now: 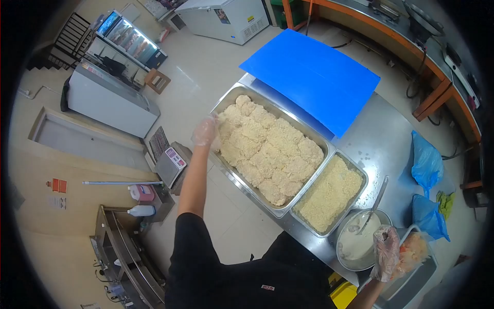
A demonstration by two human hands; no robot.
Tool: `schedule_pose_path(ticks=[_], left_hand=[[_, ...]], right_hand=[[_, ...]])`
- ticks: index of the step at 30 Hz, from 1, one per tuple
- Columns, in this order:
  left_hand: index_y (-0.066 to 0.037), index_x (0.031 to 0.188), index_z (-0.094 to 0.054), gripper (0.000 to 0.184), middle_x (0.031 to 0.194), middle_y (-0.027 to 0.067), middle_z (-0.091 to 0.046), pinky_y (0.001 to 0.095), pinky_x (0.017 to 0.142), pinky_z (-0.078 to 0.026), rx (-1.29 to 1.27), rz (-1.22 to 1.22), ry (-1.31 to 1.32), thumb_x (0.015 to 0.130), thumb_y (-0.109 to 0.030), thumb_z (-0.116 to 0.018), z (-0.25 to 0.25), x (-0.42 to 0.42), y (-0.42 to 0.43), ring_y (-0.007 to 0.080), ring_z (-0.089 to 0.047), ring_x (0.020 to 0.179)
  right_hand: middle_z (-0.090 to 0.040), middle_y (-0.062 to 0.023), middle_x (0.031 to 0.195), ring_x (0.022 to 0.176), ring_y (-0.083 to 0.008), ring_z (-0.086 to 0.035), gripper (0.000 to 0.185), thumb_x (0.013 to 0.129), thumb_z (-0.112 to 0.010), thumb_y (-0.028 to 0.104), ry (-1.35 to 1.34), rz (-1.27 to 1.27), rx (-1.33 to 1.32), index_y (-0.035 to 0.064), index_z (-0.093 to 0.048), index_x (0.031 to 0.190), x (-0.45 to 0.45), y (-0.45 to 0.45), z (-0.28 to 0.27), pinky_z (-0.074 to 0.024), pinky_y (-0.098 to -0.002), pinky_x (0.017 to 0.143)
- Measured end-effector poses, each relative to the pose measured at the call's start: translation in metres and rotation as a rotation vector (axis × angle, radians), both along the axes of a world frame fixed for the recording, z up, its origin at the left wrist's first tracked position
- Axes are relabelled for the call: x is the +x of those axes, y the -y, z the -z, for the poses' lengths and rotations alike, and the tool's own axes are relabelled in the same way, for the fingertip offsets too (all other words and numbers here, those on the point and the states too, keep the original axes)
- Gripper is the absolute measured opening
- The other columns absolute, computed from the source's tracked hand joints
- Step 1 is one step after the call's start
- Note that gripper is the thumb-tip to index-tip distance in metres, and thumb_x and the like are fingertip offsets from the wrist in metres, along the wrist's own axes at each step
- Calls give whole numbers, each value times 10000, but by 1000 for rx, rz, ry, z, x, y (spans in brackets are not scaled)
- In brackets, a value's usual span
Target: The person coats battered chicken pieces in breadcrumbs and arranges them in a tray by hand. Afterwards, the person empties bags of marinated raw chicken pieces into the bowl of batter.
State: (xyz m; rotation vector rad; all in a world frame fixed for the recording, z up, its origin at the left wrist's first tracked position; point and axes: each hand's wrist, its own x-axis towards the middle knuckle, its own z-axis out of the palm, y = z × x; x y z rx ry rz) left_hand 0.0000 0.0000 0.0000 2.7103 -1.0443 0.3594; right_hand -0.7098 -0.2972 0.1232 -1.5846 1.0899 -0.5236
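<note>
My left hand (205, 132), in a clear plastic glove, is at the left rim of a large steel tray (234, 177). Its fingers are smeared and partly hidden by the glove. Pale, crumb-coated pieces (270, 147) fill that tray. Over the right side of a steel bowl (343, 260) of whitish batter (357, 242), my gloved right hand (386, 252) is closed; what it holds is hidden. A metal ladle (375, 201) leans in the batter. Right beside this hand is a clear plastic bag (413, 253) with pinkish-orange pieces, apparently raw meat.
A smaller tray of crumbs (332, 193) adjoins the large one. Beyond lies a blue board (311, 77) on the steel table (383, 123). Blue plastic bags (427, 162) are at the right, and a grey tub (411, 291) is below my right hand. A scale (172, 162) stands left.
</note>
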Motion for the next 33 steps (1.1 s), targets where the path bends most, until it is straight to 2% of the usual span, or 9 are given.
schedule_pose_path(ticks=[9, 14, 16, 21, 24, 28, 31, 32, 33], left_hand=[[-37, 1218, -674, 410, 1078, 224, -728, 463, 892, -570, -104, -49, -113, 951, -348, -662, 9, -84, 17, 398, -697, 1036], [-34, 1452, -534, 536, 1425, 192, -594, 468, 1134, -467, 447, -75, 1015, 1039, -373, -564, 156, 37, -28, 358, -584, 1317], [-54, 1432, -562, 442, 1339, 212, -635, 500, 1220, -353, 78, 195, 498, 1078, -303, -471, 150, 53, -16, 384, -561, 1331], [-99, 1597, -394, 548, 1611, 208, -433, 498, 1283, -212, 891, -85, 197, 1089, -299, -442, 44, -4, 50, 390, -375, 1511], [-77, 1630, -316, 588, 1662, 225, -334, 438, 1283, -230, -279, -161, -42, 1114, -340, -416, 69, -17, 56, 387, -338, 1531], [-113, 1657, -277, 603, 1659, 109, -387, 282, 975, -430, 58, 125, 338, 1111, -291, -461, -41, -224, 120, 174, -485, 1164], [-134, 1568, -462, 589, 1598, 109, -476, 342, 969, -432, -66, 609, 0, 1024, -299, -617, -27, -334, 165, 226, -528, 1135], [-112, 1522, -524, 573, 1599, 185, -458, 485, 1222, -344, -371, 873, -752, 997, -308, -642, -53, -363, 177, 376, -468, 1461], [-76, 1531, -502, 616, 1600, 224, -431, 513, 1238, -290, -260, 827, -689, 995, -349, -630, -38, -382, 192, 410, -401, 1489]], right_hand=[[-624, -23, 1019, 952, -128, -582, 172, 918, -732, 101, -43, 45, -58, 21, -668, 1057, 39, -18, -14, -469, -274, 854], [-636, -34, 1062, 975, -140, -591, 289, 922, -746, 125, -8, 101, 34, 30, -642, 1175, 23, -20, -13, -477, -281, 875], [-656, -47, 1097, 992, -163, -612, 343, 916, -761, 137, 17, 139, -76, 38, -631, 1218, -1, -26, 8, -499, -319, 893], [-690, -88, 1102, 1014, -223, -664, 273, 909, -746, 120, -351, 62, -168, 32, -679, 1158, 15, -29, -33, -520, -355, 906], [-695, -65, 1041, 990, -178, -654, 197, 874, -698, 33, -582, -37, -107, 8, -680, 1069, 10, -27, -37, -503, -300, 901], [-703, -147, 1004, 947, -312, -688, 248, 871, -755, 135, -472, -19, -158, 31, -687, 1085, -10, -33, -11, -522, -387, 858], [-701, -155, 993, 940, -325, -690, 247, 878, -754, 154, -403, -21, -243, 34, -687, 1083, -33, -36, 16, -525, -390, 845], [-702, -155, 988, 935, -327, -692, 249, 879, -755, 160, -417, -27, -220, 37, -688, 1084, -22, -38, 1, -526, -391, 839], [-704, -154, 983, 931, -328, -694, 250, 879, -756, 167, -433, -31, -194, 40, -689, 1085, -15, -41, -10, -527, -392, 833]])
